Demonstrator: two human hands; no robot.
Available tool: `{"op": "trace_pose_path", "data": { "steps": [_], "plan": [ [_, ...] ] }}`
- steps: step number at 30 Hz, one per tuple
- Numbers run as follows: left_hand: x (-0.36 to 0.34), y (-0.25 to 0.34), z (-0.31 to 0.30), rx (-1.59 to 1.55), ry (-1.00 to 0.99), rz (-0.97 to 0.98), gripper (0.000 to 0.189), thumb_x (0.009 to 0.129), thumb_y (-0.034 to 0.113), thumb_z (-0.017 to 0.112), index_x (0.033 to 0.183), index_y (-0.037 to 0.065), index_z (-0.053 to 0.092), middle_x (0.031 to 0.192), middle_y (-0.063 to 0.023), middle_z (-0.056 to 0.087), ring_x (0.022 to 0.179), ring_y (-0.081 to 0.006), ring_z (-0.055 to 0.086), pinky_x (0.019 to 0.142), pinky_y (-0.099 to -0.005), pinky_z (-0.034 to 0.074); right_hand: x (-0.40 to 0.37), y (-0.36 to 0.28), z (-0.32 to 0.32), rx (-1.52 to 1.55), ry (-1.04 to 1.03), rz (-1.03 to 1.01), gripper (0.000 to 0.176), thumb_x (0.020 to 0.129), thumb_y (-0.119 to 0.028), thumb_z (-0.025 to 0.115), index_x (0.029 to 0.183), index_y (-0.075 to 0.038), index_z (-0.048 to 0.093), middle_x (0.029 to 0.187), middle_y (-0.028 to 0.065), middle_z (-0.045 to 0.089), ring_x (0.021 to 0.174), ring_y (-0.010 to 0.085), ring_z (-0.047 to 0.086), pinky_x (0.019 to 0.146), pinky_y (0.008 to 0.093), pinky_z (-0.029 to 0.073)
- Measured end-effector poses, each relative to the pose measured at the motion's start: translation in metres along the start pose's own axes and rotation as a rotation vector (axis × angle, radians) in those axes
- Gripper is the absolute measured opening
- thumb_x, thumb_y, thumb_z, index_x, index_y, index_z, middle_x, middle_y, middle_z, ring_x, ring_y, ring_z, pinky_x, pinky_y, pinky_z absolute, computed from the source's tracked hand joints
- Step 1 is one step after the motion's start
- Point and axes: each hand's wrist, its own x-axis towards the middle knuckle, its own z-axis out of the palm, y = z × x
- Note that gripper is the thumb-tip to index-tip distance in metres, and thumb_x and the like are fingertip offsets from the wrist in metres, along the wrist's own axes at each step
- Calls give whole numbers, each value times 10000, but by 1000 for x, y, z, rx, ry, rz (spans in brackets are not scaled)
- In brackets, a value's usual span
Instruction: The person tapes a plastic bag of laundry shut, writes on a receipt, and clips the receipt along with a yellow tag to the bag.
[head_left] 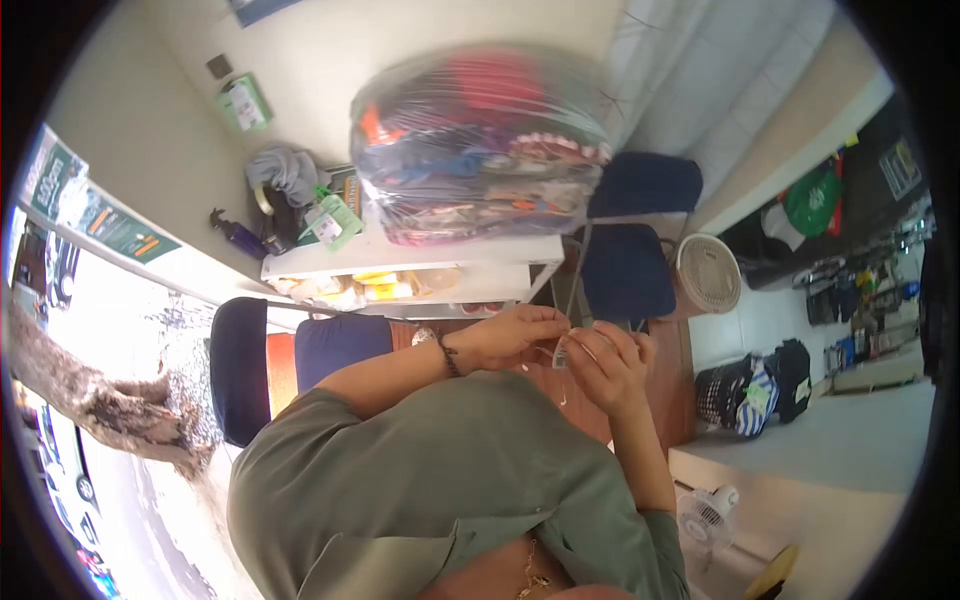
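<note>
My left hand (512,336), with a dark bracelet at its wrist, reaches in from the left with thumb and fingers pinched. Opposite it my right hand (608,366) is bent, its fingertips pressed together close to the left ones. Between the two sets of fingertips shows a small white strip (560,354) with dark marks, like a tag or label. Fingers cover part of it. Both hands are held up in front of my green shirt (430,460), above the brown floor.
Ahead stands a white shelf table (420,258) bearing a big plastic-wrapped bundle of clothes (480,150). A blue chair (628,270) and a lidded bin (708,275) are at the right. Another blue chair (345,350) stands left; a white fan (706,512) is lower right.
</note>
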Motion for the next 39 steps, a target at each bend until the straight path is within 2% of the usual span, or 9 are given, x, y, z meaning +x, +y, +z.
{"op": "trace_pose_path", "data": {
  "steps": [8,13,15,18,23,24,28,35,39],
  "plan": [
    [-83,61,-126,113,449,465,106,972,138,583,955,33,582,857,10,598,767,-62,553,701,-218,462,151,-17,75,339,-118,-237,206,708,-209,711,912,-196,683,1025,-82,671,1019,159,591,843,357,337],
    [-147,85,-213,-185,768,694,274,940,24,570,1179,47,437,972,-133,671,848,-159,660,708,-258,528,270,-44,147,630,-100,-278,219,694,-74,716,886,-167,665,922,-25,684,885,201,624,822,363,367],
    [-165,97,-234,-369,951,853,240,949,0,542,1175,35,471,922,-91,655,800,-136,627,672,-233,495,309,-58,174,775,-93,-92,169,740,-23,682,871,-125,651,864,-12,675,822,183,622,791,332,402],
    [-201,80,-296,49,1130,755,146,940,-10,474,1013,26,595,890,-45,622,734,-96,554,654,-216,446,370,-76,215,1026,-206,297,66,818,-8,658,860,-45,623,806,2,657,739,123,601,701,263,453],
    [-223,57,-319,-48,1199,766,203,894,13,454,982,26,636,801,-1,542,759,-90,503,678,-241,437,450,-90,310,954,-642,379,183,789,-130,753,888,-27,638,752,33,664,697,114,606,655,264,480],
    [-224,59,-312,-92,1216,741,155,915,47,544,1058,40,603,844,17,447,741,-72,466,664,-224,417,457,-94,326,874,-722,358,202,775,-162,766,887,-37,655,753,44,673,702,126,616,664,273,486],
    [-211,57,-280,66,1199,673,387,923,63,584,1291,65,463,946,-50,509,820,-153,520,753,-277,472,459,-97,393,587,-1036,261,252,722,-267,801,875,-83,721,793,79,710,725,170,653,695,304,506],
    [-199,86,-293,-234,924,618,215,996,88,492,1185,15,564,839,-1,531,679,-91,522,586,-238,443,458,-99,422,264,-1292,127,248,689,-304,788,861,-128,762,853,83,733,785,211,688,752,337,537],
    [-164,119,-308,619,1353,888,287,861,171,715,1118,77,628,788,-13,528,569,-105,488,502,-277,435,452,-102,422,115,-1275,60,203,669,-280,761,829,-155,761,884,93,735,852,250,704,788,363,547]
  ]
}}
